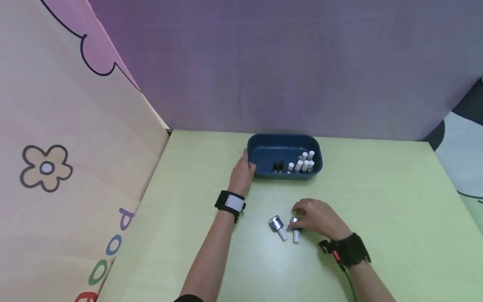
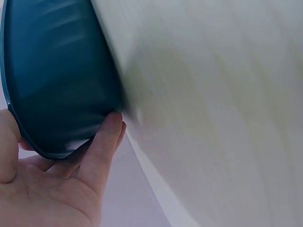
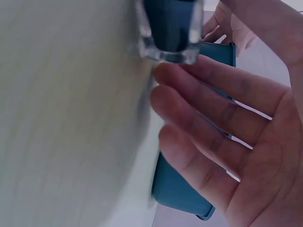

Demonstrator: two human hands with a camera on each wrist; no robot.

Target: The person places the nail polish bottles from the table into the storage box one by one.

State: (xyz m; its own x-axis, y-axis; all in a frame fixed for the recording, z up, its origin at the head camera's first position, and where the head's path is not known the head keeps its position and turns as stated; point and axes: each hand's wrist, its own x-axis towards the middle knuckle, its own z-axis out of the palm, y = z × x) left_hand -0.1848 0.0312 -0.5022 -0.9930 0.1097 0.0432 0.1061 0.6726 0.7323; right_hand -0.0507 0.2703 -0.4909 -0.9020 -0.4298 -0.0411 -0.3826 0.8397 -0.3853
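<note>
Bottles lay on the pale green table point(image 1: 377, 188) as a person worked with both hands. The right hand point(image 1: 318, 216) rested over one small bottle point(image 1: 295, 230), white cap pointing toward the person, fingers curled onto its glass body; the right wrist view showed the fingertips point(image 3: 189, 71) touching the bottle's clear base point(image 3: 170, 33), though whether they actually gripped it could not be told. A second bottle point(image 1: 278, 227) lay on its side just beside the first, to its left, untouched. The left hand point(image 1: 243, 170) was set against the left end of a dark blue tray point(image 1: 260, 147) at the far side of the table, its straight fingers point(image 2: 102, 146) lying along the tray's outer wall point(image 2: 57, 85) and the thumb at the rim. Inside the tray, toward its right end, a cluster of white-capped bottles point(image 1: 305, 162) stood together, with two black-capped ones point(image 1: 278, 166) just to their left. Both wrists carried black straps. A purple backdrop rose behind the table, and a pink and peach panel with a flower drawing point(image 1: 46, 167) stood at the left.
</note>
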